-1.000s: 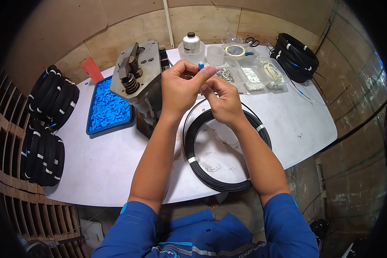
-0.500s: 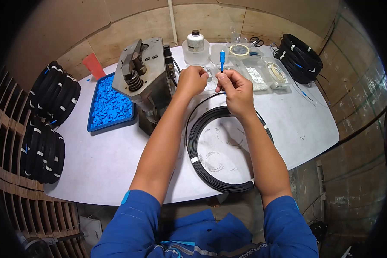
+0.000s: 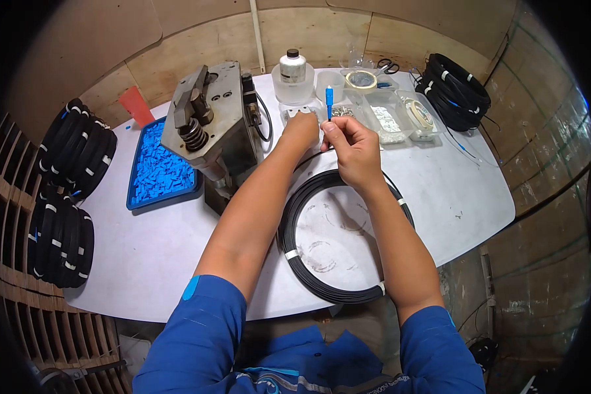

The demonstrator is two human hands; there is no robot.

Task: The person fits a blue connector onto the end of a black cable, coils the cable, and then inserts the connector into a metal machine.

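Observation:
My right hand [image 3: 354, 150] pinches a blue fibre-optic connector [image 3: 329, 98] on its black cable, between thumb and fingers. The connector points upward, its pale tip on top. My left hand [image 3: 301, 133] reaches to a small clear box of parts [image 3: 294, 111] beyond the coil, and its fingers are turned away and hidden. A coil of black cable [image 3: 316, 285], bound with white tape, lies on the table under my right forearm. A loose end of it runs up toward my hands.
Left of my arms stands a metal press [image 3: 207, 118], beside a blue tray [image 3: 161, 200] full of blue pieces. Several black coils [image 3: 72, 151] hang over the left edge; more coils [image 3: 456, 92] stand at the back right. Behind my hands are a white bottle [image 3: 292, 67], tape [image 3: 361, 79] and scissors [image 3: 389, 65].
My left hand has moved forward and a little right, down to the small parts box. My right hand still holds the connector, slightly lower and further left in the view.

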